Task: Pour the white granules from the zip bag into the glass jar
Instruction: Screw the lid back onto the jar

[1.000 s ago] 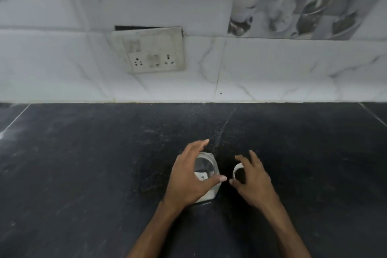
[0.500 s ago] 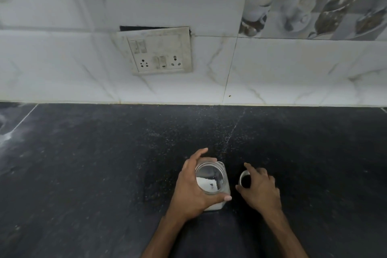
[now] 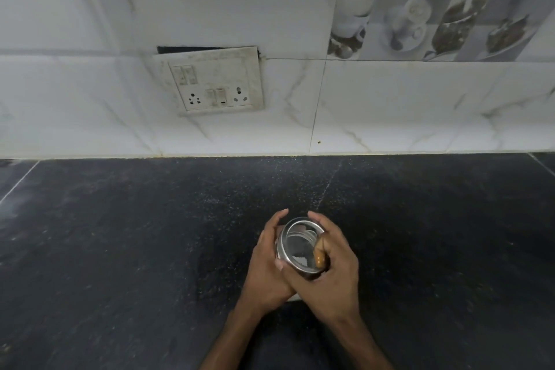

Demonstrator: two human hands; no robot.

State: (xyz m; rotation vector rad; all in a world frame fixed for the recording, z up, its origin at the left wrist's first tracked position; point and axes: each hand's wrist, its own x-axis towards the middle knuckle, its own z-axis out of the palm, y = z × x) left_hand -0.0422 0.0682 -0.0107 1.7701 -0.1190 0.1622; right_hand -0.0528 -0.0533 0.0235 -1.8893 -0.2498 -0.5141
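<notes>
A small glass jar stands on the black counter, mostly covered by both hands. My left hand grips its body from the left. My right hand holds a round metal-rimmed lid with a clear window on top of the jar's mouth, fingers curled round the rim. A little white granule mass shows through the window. No zip bag is in view.
A white tiled wall with a switch and socket plate rises behind the counter. Fine white specks lie scattered on the counter beyond the jar.
My right hand picked the lid up from the counter beside the jar and brought it onto the jar's mouth. The left hand kept its hold on the jar.
</notes>
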